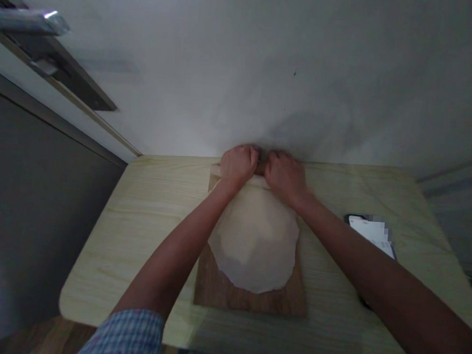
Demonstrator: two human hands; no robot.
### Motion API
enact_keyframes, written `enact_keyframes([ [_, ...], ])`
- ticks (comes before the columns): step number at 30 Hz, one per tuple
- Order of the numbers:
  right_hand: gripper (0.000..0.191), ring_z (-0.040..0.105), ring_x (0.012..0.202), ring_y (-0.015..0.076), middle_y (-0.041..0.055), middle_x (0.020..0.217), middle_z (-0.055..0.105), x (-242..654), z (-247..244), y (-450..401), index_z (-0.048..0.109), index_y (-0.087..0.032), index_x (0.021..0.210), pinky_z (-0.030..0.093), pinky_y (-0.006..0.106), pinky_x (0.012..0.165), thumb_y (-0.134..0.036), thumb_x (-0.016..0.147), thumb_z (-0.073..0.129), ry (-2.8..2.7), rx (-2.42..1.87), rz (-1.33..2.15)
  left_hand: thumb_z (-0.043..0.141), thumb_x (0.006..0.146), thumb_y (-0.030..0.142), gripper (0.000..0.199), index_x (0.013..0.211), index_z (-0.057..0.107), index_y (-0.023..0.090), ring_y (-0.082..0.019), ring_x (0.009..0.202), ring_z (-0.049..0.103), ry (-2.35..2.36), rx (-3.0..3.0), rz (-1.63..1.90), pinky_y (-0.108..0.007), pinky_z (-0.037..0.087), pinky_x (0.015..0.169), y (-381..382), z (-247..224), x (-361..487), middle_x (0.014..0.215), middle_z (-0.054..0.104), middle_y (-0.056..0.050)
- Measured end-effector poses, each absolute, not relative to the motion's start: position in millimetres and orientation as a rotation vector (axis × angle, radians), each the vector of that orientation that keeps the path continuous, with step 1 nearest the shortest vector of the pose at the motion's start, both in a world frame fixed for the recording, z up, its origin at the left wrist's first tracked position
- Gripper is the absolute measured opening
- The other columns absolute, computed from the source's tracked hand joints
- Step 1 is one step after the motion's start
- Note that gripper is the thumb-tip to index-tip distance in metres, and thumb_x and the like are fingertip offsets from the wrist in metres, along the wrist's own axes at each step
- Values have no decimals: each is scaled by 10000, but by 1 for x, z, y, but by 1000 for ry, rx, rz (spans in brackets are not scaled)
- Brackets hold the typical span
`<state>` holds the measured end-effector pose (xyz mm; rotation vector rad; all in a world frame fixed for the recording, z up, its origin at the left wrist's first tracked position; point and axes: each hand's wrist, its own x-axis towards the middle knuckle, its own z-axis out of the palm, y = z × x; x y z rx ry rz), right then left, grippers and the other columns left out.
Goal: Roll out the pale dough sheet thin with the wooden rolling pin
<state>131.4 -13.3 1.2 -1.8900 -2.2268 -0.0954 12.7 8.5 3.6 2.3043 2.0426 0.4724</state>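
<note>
Observer one: Your left hand (238, 163) and right hand (285, 174), centre of frame, side by side with a small gap. Both closed, fingers curled inward. What do you have under them?

Observer two: Your fingers hide it. A brown piece (261, 167) shows in the gap; too dark to name, and whether you grip it, can't tell. Your hands are at the far end of the thin, pale, roundish sheet of dough (256, 238).

Observer one: Sheet lies below your hands, between your forearms, on the brown rectangular wooden board (247, 302). Its near edge is uneven; bare board shows around it toward the bottom.

Observer two: Board sits mid-frame on your pale, wood-grained table (135, 234), far end near the whitish wall (210, 78).

Observer one: Right of frame, beyond your right forearm: dark-edged phone (371, 232), screen lit white, part of it pixelated.

Observer two: Upper left, a shiny metal door handle (28, 22). Lower left, your blue checked sleeve (128, 334), ending around the left forearm.
</note>
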Motion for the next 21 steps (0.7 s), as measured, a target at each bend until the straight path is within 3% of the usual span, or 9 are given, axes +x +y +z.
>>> enact_keyframes([
  [7, 329, 601, 725, 232, 150, 802, 646, 133, 4, 8, 625, -117, 847, 421, 325, 615, -218, 806, 314, -2201, -1986, -96, 183, 869, 326, 496, 867, 624, 98, -211, 800, 578, 2055, 2320, 438, -311, 392, 709, 24, 1, 18, 870, 631, -144],
  [14, 340, 612, 747, 236, 149, 846, 649, 129, 4, 2, 620, -119, 868, 425, 306, 599, -220, 822, 299, -2148, -2032, -19, 203, 863, 327, 484, 851, 636, 111, -188, 781, 580, 2010, 2344, 351, -291, 402, 690, 21, 2, 17, 867, 643, -128],
  [21, 426, 573, 873, 218, 143, 936, 627, 122, 4, -29, 603, -125, 940, 400, 329, 738, -301, 877, 220, -2174, -2017, 18, 246, 834, 278, 409, 883, 622, 125, -219, 822, 582, 2082, 2370, 278, -341, 405, 716, -12, 3, 12, 916, 634, -111],
])
